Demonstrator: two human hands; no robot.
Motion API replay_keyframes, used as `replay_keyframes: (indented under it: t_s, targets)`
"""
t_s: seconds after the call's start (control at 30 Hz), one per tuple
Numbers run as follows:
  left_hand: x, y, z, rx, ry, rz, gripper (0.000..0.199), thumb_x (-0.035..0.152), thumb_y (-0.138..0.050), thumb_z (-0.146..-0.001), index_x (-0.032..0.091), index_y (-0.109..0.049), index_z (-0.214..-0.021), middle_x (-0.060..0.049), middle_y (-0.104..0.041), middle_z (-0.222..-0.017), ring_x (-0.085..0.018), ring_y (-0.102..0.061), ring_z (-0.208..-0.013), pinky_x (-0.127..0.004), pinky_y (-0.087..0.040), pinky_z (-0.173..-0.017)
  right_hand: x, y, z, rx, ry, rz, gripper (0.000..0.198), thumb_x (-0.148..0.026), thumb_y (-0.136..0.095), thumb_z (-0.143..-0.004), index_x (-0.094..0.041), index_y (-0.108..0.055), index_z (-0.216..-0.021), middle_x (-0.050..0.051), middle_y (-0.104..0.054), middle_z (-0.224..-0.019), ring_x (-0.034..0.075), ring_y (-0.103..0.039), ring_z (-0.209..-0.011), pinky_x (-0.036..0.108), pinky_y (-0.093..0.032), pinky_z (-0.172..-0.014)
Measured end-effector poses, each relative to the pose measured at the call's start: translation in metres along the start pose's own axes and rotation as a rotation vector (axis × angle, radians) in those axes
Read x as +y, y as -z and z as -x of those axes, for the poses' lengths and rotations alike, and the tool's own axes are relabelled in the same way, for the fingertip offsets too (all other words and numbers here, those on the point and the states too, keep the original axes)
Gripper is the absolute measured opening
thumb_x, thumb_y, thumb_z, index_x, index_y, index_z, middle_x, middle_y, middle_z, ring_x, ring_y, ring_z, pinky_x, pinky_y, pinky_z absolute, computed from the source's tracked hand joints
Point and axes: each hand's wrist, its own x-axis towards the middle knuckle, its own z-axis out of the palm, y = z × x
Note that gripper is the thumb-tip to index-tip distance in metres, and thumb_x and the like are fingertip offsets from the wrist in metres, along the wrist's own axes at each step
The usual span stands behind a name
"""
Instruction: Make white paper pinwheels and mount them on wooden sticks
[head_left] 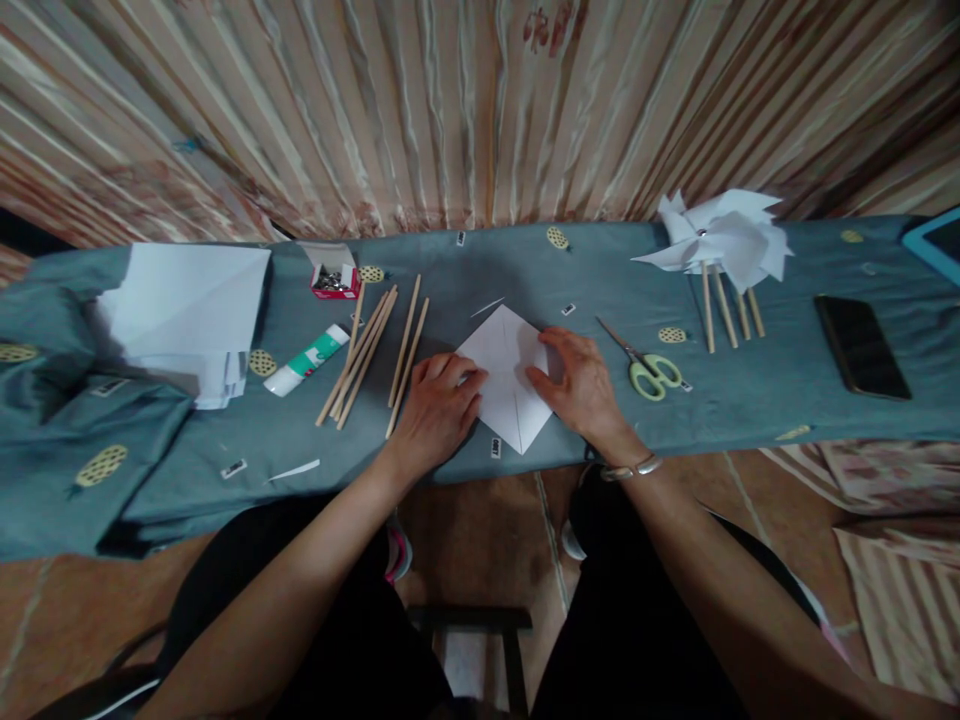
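A white paper square [510, 375] with crease lines or slits running in from its corners lies turned like a diamond in front of me. My left hand [442, 402] is curled over its left corner, fingers bent and holding it. On the opposite side, my right hand [579, 380], with a bracelet at the wrist, grips the right corner; its thumb rests on the paper and its fingers lie along the edge. The right corner is partly hidden. Green-handled scissors [651, 372] lie just right of my right hand. Wooden sticks [367, 355] lie left of my left hand.
White paper sheets [191, 300] are stacked at the left. A glue tube [307, 360] and a red box of small metal pieces [335, 282] stand nearer. Paper pinwheels [724, 235] on sticks, a phone [862, 345] and a blue-edged device [934, 245] are at the right. A curtain [450, 110] hangs behind.
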Motion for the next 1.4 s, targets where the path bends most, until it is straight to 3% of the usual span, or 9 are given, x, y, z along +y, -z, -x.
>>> replay_keyframes:
  t_s: [0.63, 0.83, 1.1, 1.3, 1.4]
  targets:
    - [-0.025, 0.017, 0.015, 0.074, 0.036, -0.051, 0.02, 0.02, -0.053, -0.094, 0.02, -0.072, -0.098, -0.009, -0.069, -0.102, -0.028, -0.055, -0.105, -0.048, -0.04, -0.092, 0.022, 0.013, 0.004, 0.053, -0.029, 0.04, 0.043, -0.031, -0.06, -0.08, -0.013, -0.066, -0.119, 0.017, -0.067, -0.127, 0.034, -0.06, -0.119, 0.056, -0.043, -0.107]
    - [-0.029, 0.017, 0.017, 0.108, 0.042, -0.076, 0.019, 0.021, -0.054, -0.094, 0.021, -0.074, -0.095, -0.007, -0.071, -0.099, -0.027, -0.057, -0.102, -0.047, -0.04, -0.09, 0.027, 0.016, 0.004, 0.048, -0.028, 0.031, 0.04, -0.026, -0.057, -0.08, -0.018, -0.066, -0.118, 0.014, -0.069, -0.125, 0.033, -0.06, -0.12, 0.058, -0.042, -0.108]
    - [-0.032, 0.023, 0.017, 0.096, 0.044, -0.115, 0.019, 0.021, -0.056, -0.093, 0.021, -0.074, -0.09, -0.005, -0.073, -0.096, -0.028, -0.059, -0.102, -0.047, -0.041, -0.09, 0.033, 0.02, 0.004, 0.041, 0.012, 0.045, 0.039, -0.021, -0.053, -0.081, -0.014, -0.066, -0.117, 0.017, -0.07, -0.123, 0.032, -0.062, -0.12, 0.055, -0.043, -0.108]
    - [-0.03, 0.025, 0.018, 0.104, 0.074, -0.083, 0.022, 0.021, -0.054, -0.093, 0.02, -0.073, -0.082, -0.006, -0.073, -0.095, -0.027, -0.059, -0.102, -0.046, -0.042, -0.091, 0.04, 0.02, 0.006, 0.056, 0.053, 0.028, 0.045, -0.01, -0.048, -0.076, -0.019, -0.067, -0.116, 0.012, -0.071, -0.122, 0.03, -0.063, -0.118, 0.058, -0.044, -0.108]
    - [-0.039, 0.035, 0.02, 0.131, 0.141, -0.053, 0.018, 0.022, -0.055, -0.093, 0.02, -0.072, -0.09, -0.007, -0.072, -0.101, -0.027, -0.059, -0.105, -0.045, -0.043, -0.093, 0.042, 0.019, 0.006, 0.078, 0.044, 0.019, 0.045, -0.01, -0.045, -0.076, -0.019, -0.068, -0.113, 0.011, -0.072, -0.119, 0.03, -0.065, -0.116, 0.057, -0.046, -0.106]
